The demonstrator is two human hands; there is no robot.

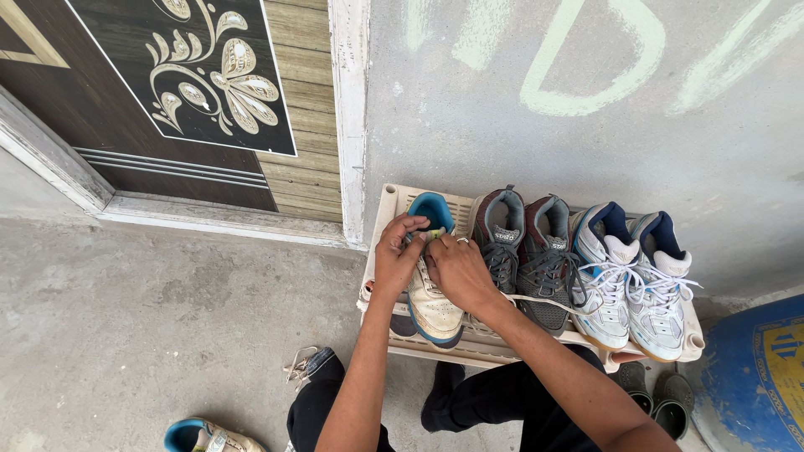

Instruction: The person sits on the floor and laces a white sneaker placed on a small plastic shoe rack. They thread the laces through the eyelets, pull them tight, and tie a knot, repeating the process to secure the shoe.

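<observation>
Pinching shoe (433,305) laces (both hands (427,264))

shoes on rack (536,339): 5 | shoes on floor: 2 | hands: 2 | doors: 1

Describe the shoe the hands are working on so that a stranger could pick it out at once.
Find the cream plastic shoe rack against the grey wall, right of the dark door. The shoe is the leftmost on its top shelf, with the left hand and right hand at its laces. Unlike the grey pair and the white-and-blue pair beside it, it stands single: off-white with a bright blue lining and sole edge.
</observation>
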